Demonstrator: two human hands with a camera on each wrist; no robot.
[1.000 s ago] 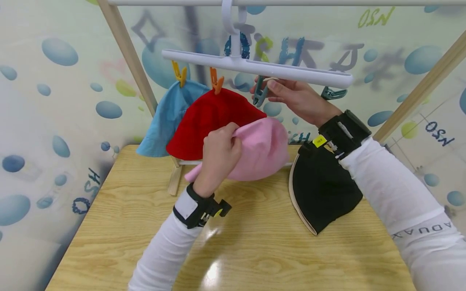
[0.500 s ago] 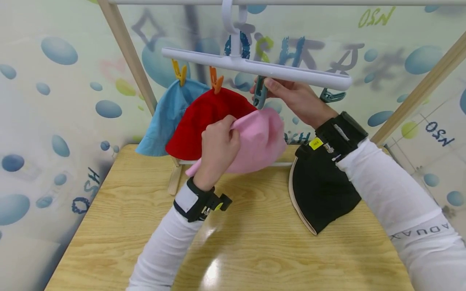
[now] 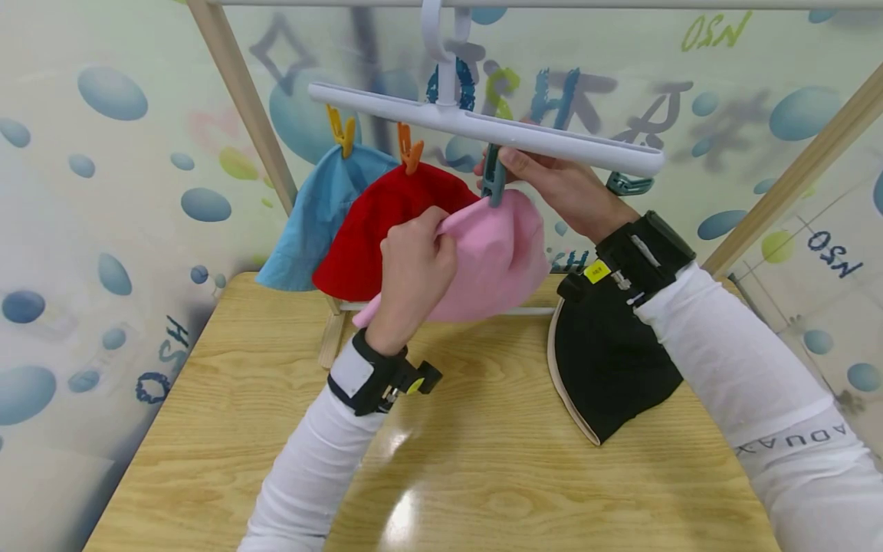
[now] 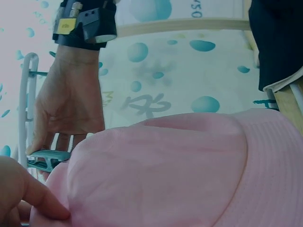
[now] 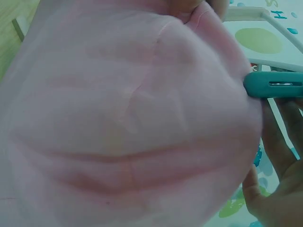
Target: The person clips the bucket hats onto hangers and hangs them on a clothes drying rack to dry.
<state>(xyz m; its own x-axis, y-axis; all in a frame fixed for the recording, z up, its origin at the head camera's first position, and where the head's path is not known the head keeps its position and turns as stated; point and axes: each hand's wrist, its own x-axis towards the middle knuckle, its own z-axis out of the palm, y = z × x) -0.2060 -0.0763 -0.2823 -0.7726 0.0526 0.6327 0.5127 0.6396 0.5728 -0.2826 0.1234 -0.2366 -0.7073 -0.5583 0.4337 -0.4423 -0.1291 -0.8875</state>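
My left hand (image 3: 414,268) pinches the top of a pink bucket hat (image 3: 497,261) and holds it up beneath a white hanger (image 3: 552,139). A dark teal clothes peg (image 3: 493,180) hangs from that hanger, held between the thumb and fingers of my right hand (image 3: 562,188). The peg's lower end meets the hat's upper edge, also in the left wrist view, where the peg (image 4: 49,160) touches the pink cloth (image 4: 156,170). Whether its jaws grip the cloth, I cannot tell. In the right wrist view the hat (image 5: 128,113) covers most of the picture.
A blue hat (image 3: 310,222) hangs from a yellow peg (image 3: 342,132), and a red hat (image 3: 366,238) from an orange peg (image 3: 410,149). Another teal peg (image 3: 629,184) is at the hanger's right end. A black hat (image 3: 614,368) lies on the wooden table (image 3: 483,475).
My left hand has raised the pink hat, bringing its top up to the teal peg. The right hand has stayed at the peg, which has turned more upright.
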